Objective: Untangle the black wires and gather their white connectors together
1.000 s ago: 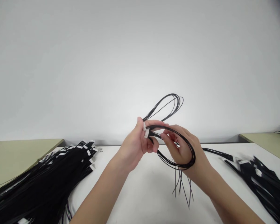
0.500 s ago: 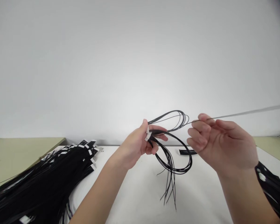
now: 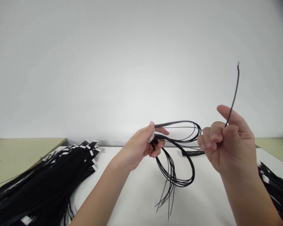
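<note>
My left hand [image 3: 143, 142] is closed around a looped bundle of thin black wires [image 3: 191, 166], near its white connector [image 3: 151, 137]. Loops reach to the right of the fingers, and several loose wire ends hang below them. My right hand [image 3: 226, 141] pinches a single black wire [image 3: 235, 94], whose free end sticks up above the fingers and has a small pale tip. That hand's index finger is raised. A strand seems to run from the bundle toward my right hand, but the fingers hide where it goes.
A large pile of black wires [image 3: 37, 185] with white connectors lies on the left of the white table [image 3: 136, 194]. Behind my hands lies another black wire bundle [image 3: 193, 153]. More black wires [image 3: 273, 185] lie at the right. A pale wall [image 3: 141, 62] stands behind.
The wire in my right hand was stretched away to the right; its end now stands upright. The loops by my left hand have moved right toward my right hand.
</note>
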`<act>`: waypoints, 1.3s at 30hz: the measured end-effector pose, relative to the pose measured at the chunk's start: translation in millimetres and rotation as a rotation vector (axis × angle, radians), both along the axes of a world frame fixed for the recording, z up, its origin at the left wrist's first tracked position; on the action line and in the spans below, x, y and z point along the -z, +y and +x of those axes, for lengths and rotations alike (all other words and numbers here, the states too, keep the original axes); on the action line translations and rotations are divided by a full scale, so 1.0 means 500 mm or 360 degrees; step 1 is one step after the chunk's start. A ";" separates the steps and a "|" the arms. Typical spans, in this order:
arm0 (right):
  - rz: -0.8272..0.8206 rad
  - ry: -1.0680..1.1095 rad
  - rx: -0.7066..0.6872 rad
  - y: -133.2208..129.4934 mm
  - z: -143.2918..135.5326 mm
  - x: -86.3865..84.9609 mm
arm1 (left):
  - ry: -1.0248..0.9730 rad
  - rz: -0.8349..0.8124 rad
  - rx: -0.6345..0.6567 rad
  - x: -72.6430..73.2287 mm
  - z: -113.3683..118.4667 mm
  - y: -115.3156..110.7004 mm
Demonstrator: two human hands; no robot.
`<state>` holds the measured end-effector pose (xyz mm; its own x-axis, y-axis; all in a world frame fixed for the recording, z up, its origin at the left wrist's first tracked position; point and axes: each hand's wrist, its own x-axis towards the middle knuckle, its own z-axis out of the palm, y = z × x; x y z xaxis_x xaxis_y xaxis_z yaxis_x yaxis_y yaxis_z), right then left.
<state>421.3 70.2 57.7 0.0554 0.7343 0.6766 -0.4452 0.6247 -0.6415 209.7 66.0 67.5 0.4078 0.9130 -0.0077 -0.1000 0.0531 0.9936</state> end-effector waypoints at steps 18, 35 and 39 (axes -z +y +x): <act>0.0328 -0.0907 0.0835 -0.025 -0.012 0.009 | -0.0017 0.0073 0.0050 0.002 -0.002 0.001; 0.0288 -0.0929 0.0797 -0.028 -0.008 0.009 | -0.0065 0.0035 0.0094 -0.006 -0.002 -0.002; 0.0284 -0.0927 0.0790 -0.028 -0.007 0.009 | -0.0084 0.0004 0.0107 -0.004 -0.002 -0.001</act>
